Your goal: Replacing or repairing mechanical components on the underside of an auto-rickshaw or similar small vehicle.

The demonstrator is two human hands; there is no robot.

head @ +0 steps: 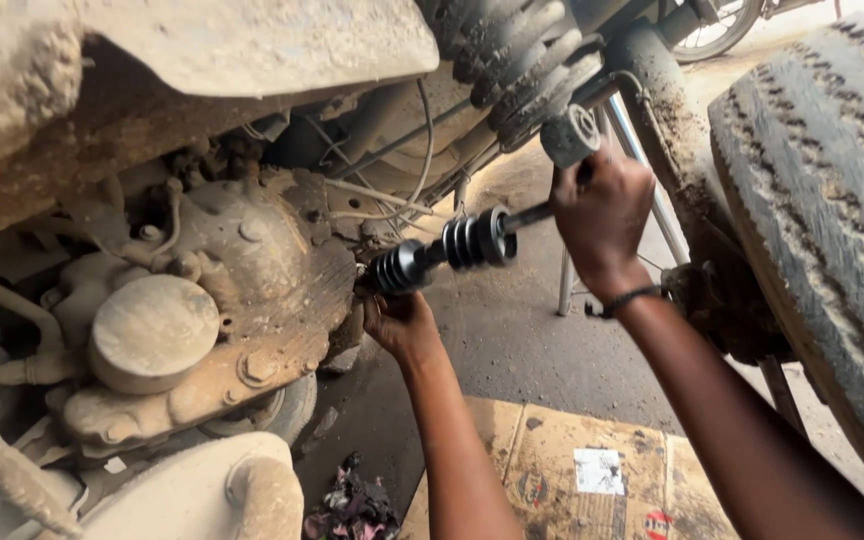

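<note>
Under a mud-caked vehicle, a person's right hand [602, 215] closes its fingers around the outer end of a drive shaft [452, 248]. The left hand [402, 322] cups the shaft's inner end from below, against the muddy gearbox housing [252, 290]. A worn tyre [822, 220] stands at right, flattened cardboard [572, 470] below.

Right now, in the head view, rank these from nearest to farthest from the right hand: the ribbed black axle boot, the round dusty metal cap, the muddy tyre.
1. Ribbed black axle boot: just left of the right hand.
2. Muddy tyre: to its right.
3. Round dusty metal cap: far left.

Sunlit concrete floor [512, 340], flattened cardboard [592, 470]
</note>
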